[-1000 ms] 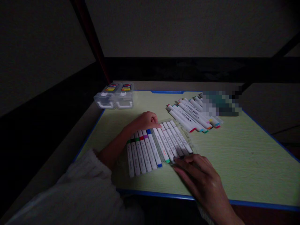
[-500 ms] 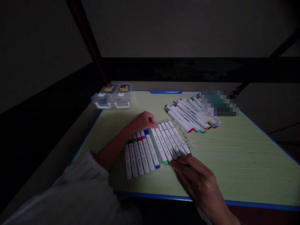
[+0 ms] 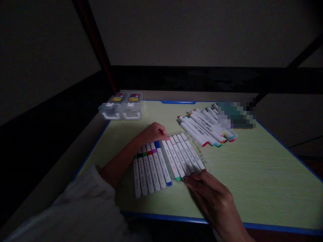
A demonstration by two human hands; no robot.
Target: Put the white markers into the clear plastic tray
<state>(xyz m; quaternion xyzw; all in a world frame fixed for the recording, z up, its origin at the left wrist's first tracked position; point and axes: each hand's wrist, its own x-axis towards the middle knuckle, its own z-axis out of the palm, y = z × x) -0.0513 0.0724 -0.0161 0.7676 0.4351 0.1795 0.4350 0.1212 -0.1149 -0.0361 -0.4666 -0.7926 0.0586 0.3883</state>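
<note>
White markers lie side by side in two clear plastic trays on the table. Colour bands cross the markers in the left tray (image 3: pixel 151 171); its rightmost marker has a blue band and tip. My left hand (image 3: pixel 154 132) reaches over the trays' far side, fingers curled, its tip pressing on the top end of a marker (image 3: pixel 172 160) in the right tray. My right hand (image 3: pixel 213 191) is at the near ends of the right tray's markers, fingers drawn together round the end of a marker (image 3: pixel 193 154). Those fingertips are partly hidden.
A loose batch of white markers (image 3: pixel 202 126) with coloured ends lies farther back to the right. Beside it is a blurred greenish object (image 3: pixel 236 114). Two clear cases (image 3: pixel 122 107) with white handles stand at the back left. The table has a blue edge (image 3: pixel 181 219).
The view shifts slightly. My right hand's fingers have drawn closer together at the markers' near ends, uncovering a dark red end on the rightmost marker. My left hand stays at the far ends.
</note>
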